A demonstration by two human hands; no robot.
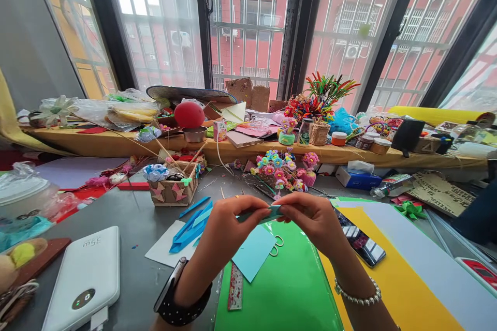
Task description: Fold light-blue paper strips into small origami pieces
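Note:
Between my two hands, above the green mat (279, 289), is a small folded strip of light blue paper (275, 211). My left hand (238, 212) pinches its left end between thumb and fingers. The right end is pinched by my right hand (310, 212), so the fingertips of both hands nearly meet. Underneath lies a light blue paper sheet (254, 253), partly over a pair of scissors (277, 245) whose handles stick out. A patterned ruler (235, 287) rests on the mat just below. Blue folded paper strips (194, 227) lie on white paper left of my hands.
A white power bank (83, 274) is at the left front. A phone (361, 238) lies on yellow paper (388, 269) at the right. Behind are a cardboard box (174, 191), crafted flowers (279, 168), a tissue box (357, 178) and a bottle (392, 185). A crowded shelf runs below the windows.

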